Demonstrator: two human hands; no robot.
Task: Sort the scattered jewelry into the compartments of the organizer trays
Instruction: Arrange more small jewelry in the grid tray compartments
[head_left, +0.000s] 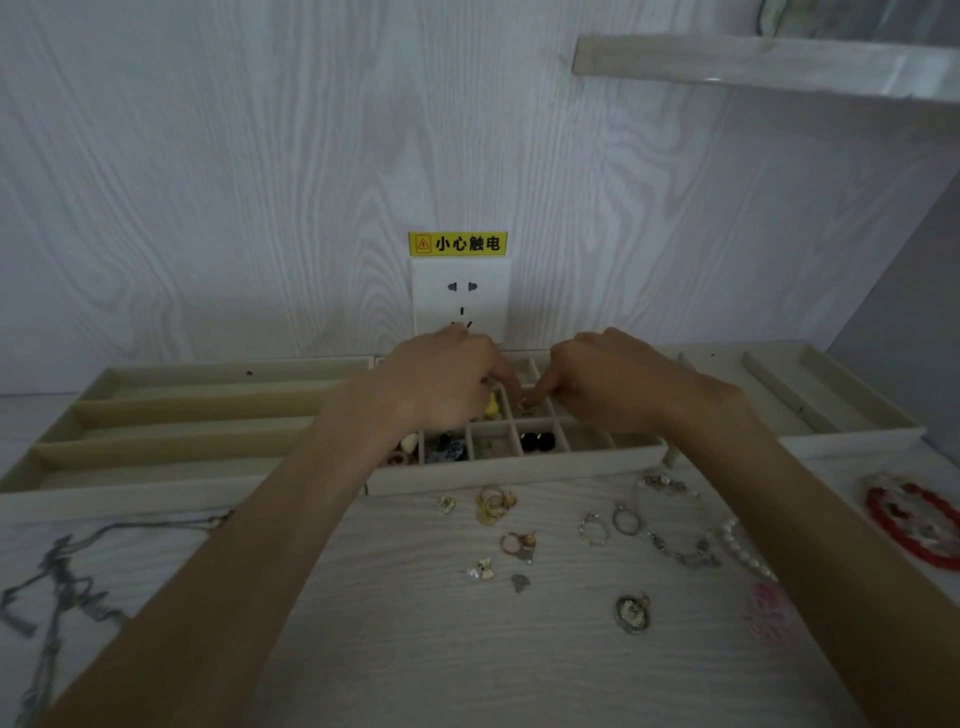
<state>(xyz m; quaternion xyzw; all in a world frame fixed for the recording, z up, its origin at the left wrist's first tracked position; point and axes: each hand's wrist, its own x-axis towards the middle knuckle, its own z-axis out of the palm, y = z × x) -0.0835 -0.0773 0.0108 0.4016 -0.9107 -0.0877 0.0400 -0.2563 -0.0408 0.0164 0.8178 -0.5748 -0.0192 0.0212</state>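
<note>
My left hand (441, 379) and my right hand (608, 379) hover over the middle organizer tray (519, 470), the one with small square compartments. Their curled fingertips nearly meet above one compartment. My right thumb and index finger pinch something small, too blurred to name. Whether my left hand holds anything is hidden. The tray holds black earrings (537, 441), a yellow piece (491, 405) and a dark blue piece (449, 449). Loose on the table lie gold earrings (493, 504), a gold ring (519, 543), a bow earring (480, 569), silver rings (595, 529) and an oval pendant (632, 613).
A tray with long compartments (156, 499) sits left, another tray (852, 436) right. A grey necklace (57, 587) lies front left. A silver bracelet (670, 525), pearl strand (743, 551), red bead bracelet (909, 525) and pink piece (766, 608) lie right. A wall socket (460, 301) is behind.
</note>
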